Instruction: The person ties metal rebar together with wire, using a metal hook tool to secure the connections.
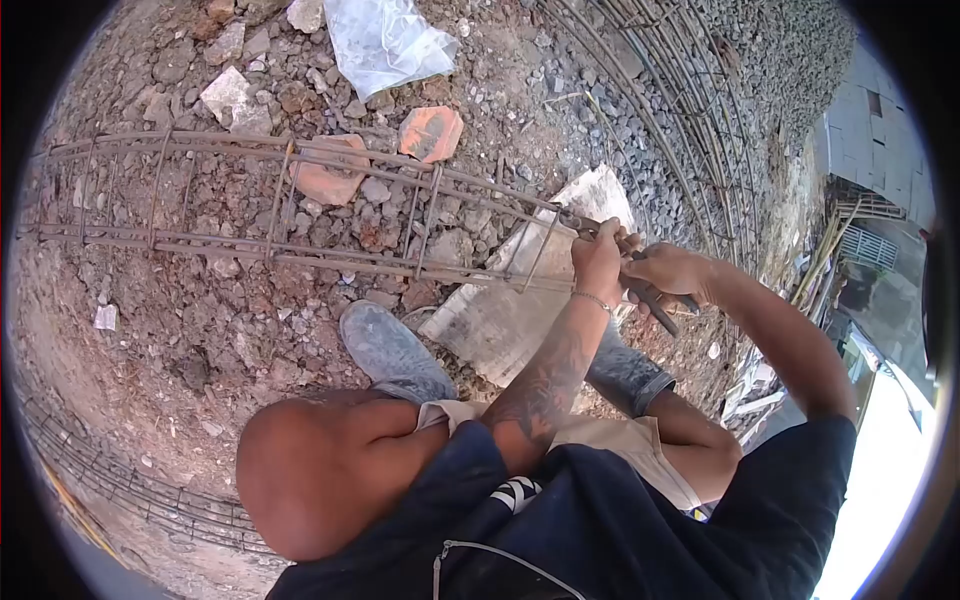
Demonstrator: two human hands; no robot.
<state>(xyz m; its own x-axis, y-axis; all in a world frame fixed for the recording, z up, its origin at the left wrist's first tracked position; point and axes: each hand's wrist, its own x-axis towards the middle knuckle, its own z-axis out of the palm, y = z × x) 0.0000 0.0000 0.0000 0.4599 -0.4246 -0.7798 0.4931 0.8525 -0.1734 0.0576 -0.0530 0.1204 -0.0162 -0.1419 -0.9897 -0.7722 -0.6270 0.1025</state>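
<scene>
A long cage of rusty reinforcing bars with square stirrups (345,258) runs from the left edge to my hands. At its right end are dark metal pincers (655,310), jaws against the upper bars and handles sticking out below my hands. My left hand (597,258) is closed around the pincers near their jaws, its fingers partly hidden. Just right of it, my right hand (668,272) is wrapped round the handles. Any tie wire in the jaws is too small to make out. Under the cage end lies a dirty pale board (495,335).
More bundled reinforcing bars (690,95) curve along the upper right beside grey gravel (640,160). Another bar cage (150,500) lies at lower left. Broken orange tiles (432,134), rubble and a clear plastic bag (385,45) lie beyond the cage. My grey boots (392,345) stand close to it.
</scene>
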